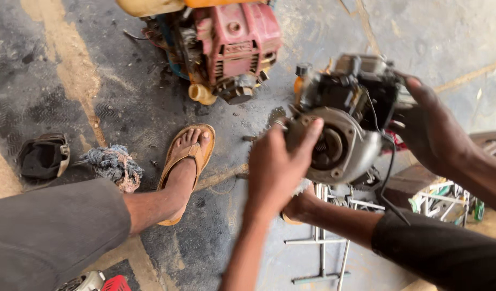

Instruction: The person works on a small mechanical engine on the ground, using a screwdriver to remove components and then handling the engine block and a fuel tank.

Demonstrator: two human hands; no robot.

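Head view: both hands held a small grey engine [342, 121] up, centre-right of frame. Left hand [277, 167] gripped its round housing, fingers curled; right hand [434, 129] clasped the far side. Red engine [237, 43] w/ pale label plate top centre; rag [113, 164] & black cover [43, 156] left on floor [97, 81].

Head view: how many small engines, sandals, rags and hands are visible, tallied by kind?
Small engines: 2, the grey one held up and the red one on the floor
Tan sandals: 1
Frayed blue rags: 1
Hands: 2, left hand, right hand
Total: 6
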